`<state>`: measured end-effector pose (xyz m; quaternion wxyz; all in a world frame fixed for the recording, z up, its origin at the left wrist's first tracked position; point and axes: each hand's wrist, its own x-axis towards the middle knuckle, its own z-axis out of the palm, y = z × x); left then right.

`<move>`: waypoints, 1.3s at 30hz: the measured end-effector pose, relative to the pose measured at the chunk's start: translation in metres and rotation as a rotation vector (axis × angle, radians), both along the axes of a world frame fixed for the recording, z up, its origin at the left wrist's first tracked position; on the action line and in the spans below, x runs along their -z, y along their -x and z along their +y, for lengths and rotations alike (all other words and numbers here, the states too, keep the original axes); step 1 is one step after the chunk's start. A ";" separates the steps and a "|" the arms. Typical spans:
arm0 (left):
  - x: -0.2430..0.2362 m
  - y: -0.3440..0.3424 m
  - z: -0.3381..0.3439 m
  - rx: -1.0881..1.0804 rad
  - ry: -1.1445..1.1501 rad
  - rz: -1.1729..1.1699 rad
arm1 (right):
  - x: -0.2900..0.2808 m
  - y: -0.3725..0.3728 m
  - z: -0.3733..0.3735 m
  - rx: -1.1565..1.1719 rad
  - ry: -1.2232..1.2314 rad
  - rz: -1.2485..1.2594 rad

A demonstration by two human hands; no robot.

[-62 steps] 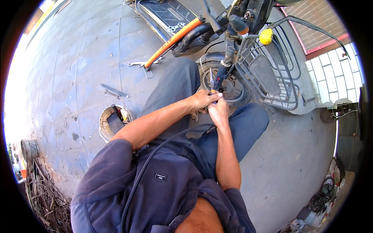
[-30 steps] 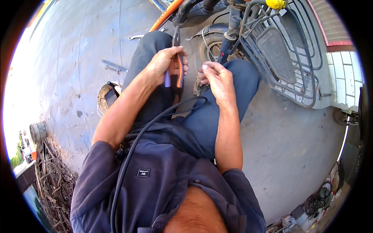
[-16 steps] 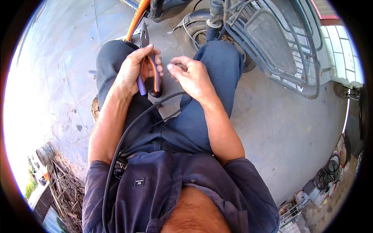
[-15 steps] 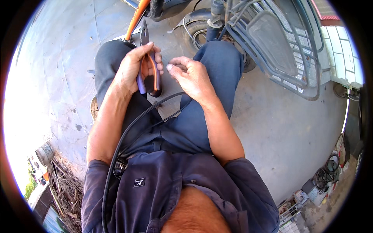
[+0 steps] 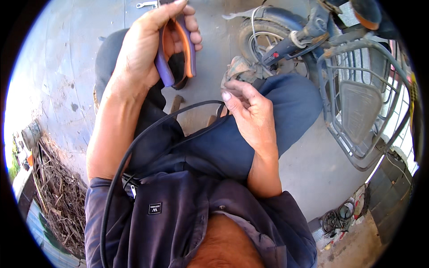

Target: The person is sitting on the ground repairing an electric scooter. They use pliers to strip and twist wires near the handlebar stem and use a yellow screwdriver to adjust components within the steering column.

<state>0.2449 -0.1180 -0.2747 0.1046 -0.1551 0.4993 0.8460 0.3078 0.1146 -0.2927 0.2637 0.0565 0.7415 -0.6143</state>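
My left hand (image 5: 143,49), raised at the upper left, is closed around a pair of pliers (image 5: 188,53) with purple and orange handles. The handles stand apart below the palm, while the jaws lie beyond the top edge of the picture. My right hand (image 5: 257,114) is over my right thigh, fingers loosely curled and thumb apart, with nothing visible in it. Just past its fingertips is a crumpled grey rag (image 5: 241,69); whether they touch I cannot tell. A black cable (image 5: 165,117) loops across my lap and bends close to the right thumb.
A small vehicle's wheel (image 5: 257,38) stands ahead, with a metal rack (image 5: 333,102) to the right. A wrench (image 5: 146,5) lies on the floor at the top. Between my legs is a brownish object (image 5: 177,102). Dry sticks (image 5: 62,201) are heaped at the lower left.
The view has shifted. My left hand, still gripping the pliers, is higher in the picture, taking the jaws out of sight. My right hand is farther right, and the grey rag has come into view.
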 end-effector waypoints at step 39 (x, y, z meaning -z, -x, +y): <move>-0.005 0.022 0.022 -0.073 -0.091 -0.263 | 0.335 0.080 0.056 -0.153 -0.966 -0.264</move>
